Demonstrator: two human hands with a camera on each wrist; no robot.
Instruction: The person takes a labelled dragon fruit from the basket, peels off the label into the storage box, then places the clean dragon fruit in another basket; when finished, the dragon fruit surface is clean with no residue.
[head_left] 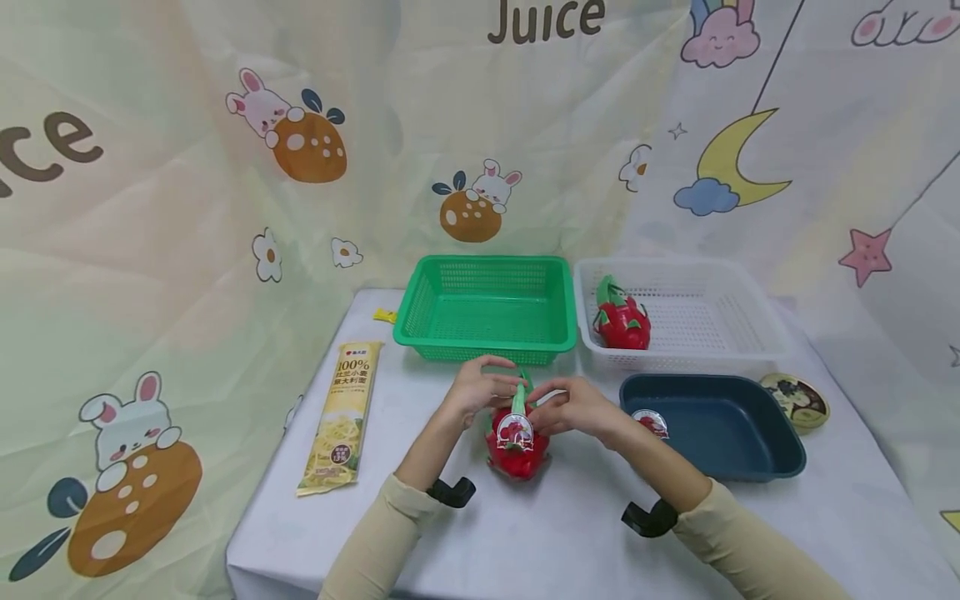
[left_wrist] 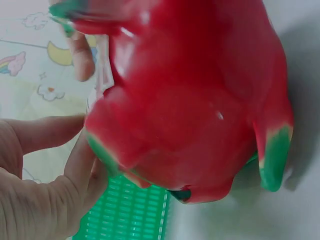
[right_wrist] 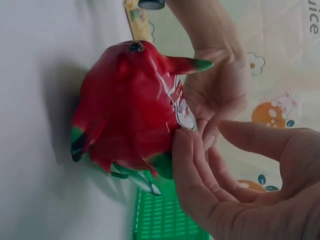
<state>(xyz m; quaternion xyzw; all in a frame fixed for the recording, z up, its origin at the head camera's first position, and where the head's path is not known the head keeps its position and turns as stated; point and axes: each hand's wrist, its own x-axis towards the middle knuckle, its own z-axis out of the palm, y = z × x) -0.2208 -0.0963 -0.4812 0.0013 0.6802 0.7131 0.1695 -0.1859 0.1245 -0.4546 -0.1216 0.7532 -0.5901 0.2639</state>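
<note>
A red dragon fruit [head_left: 517,458] with green-tipped scales lies on the table between both hands. A round, light-rimmed label [head_left: 515,432] with a red fruit picture is on its upper side, beside a long green leaf. My left hand [head_left: 480,390] is at the fruit's far left side; the left wrist view puts its thumb and fingertips right at the label's edge. From the right, my right hand [head_left: 573,406] touches the fruit near the label with fairly straight fingers [right_wrist: 186,155], its thumb held apart. The fruit's underside is hidden.
Behind the hands stand a green basket [head_left: 486,343] and a white basket [head_left: 697,360] with another dragon fruit [head_left: 624,323]. A dark blue basin [head_left: 720,468] sits at right, a similar round label [head_left: 651,422] by its left wall. A noodle packet [head_left: 341,421] lies left, a round container [head_left: 798,402] right.
</note>
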